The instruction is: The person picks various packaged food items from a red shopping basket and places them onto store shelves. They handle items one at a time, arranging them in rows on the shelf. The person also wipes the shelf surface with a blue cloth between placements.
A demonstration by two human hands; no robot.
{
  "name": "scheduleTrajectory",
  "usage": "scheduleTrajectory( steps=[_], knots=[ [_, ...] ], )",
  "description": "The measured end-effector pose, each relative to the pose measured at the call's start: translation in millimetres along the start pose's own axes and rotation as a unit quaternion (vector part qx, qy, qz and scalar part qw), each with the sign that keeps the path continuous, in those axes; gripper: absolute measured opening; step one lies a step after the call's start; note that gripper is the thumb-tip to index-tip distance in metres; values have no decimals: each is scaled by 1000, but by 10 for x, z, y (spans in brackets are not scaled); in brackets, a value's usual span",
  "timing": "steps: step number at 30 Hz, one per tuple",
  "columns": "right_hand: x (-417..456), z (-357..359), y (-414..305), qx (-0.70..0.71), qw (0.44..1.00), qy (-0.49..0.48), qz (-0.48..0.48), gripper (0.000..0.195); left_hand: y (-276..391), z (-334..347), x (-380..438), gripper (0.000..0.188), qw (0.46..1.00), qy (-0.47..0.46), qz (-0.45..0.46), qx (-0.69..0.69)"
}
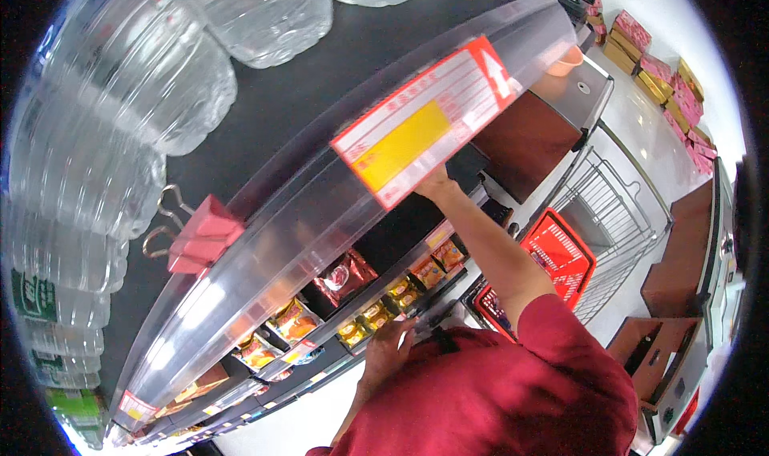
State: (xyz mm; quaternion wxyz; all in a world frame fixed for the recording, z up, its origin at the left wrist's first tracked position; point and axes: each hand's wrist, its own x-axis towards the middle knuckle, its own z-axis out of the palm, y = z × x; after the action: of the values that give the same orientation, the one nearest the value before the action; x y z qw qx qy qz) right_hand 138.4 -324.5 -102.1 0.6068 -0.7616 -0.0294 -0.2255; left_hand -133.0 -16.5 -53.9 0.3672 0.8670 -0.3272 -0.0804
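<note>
My right hand (435, 183) reaches in under the shelf's clear plastic front strip (282, 222). Its fingers are hidden behind a red-edged price card (420, 120) with a yellow panel, so what they touch cannot be seen. Lower down, my left hand (387, 351) hovers in front of the lower shelves with its thumb and fingers apart, and nothing shows in it. Beside it are yellow snack packs (375, 315). A dark red packet (345, 276) sits on the tier between my hands, with orange-and-white packets (294, 321) to its left.
Large clear water bottles (150, 65) line the dark upper shelf (288, 89). A pink binder clip (204, 234) grips its front edge. To the right stand a wire shopping cart (619, 216), a red basket (565, 255) and a brown counter (522, 144). Cartons (628, 41) are stacked along the wall.
</note>
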Motion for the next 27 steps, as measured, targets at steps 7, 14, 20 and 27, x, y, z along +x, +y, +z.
scheduleTrajectory(
  steps=[7, 14, 20, 27],
  knots=[
    [-192, 711, -290, -112, 981, -19, -157, 49, 24, -63, -153, 20, 999, 39, -8, -10],
    [-303, 836, -1013, -434, 876, -199, -70, 44, 27, -96, -268, 21, 996, 57, -32, -62],
    [-411, 766, -1179, -494, 809, -254, -191, 42, -8, -139, -398, 20, 996, 61, -29, -50],
    [-606, 231, -1021, -452, 865, -106, -189, 34, 73, -243, -430, 20, 995, 61, -57, -51]
  ],
)
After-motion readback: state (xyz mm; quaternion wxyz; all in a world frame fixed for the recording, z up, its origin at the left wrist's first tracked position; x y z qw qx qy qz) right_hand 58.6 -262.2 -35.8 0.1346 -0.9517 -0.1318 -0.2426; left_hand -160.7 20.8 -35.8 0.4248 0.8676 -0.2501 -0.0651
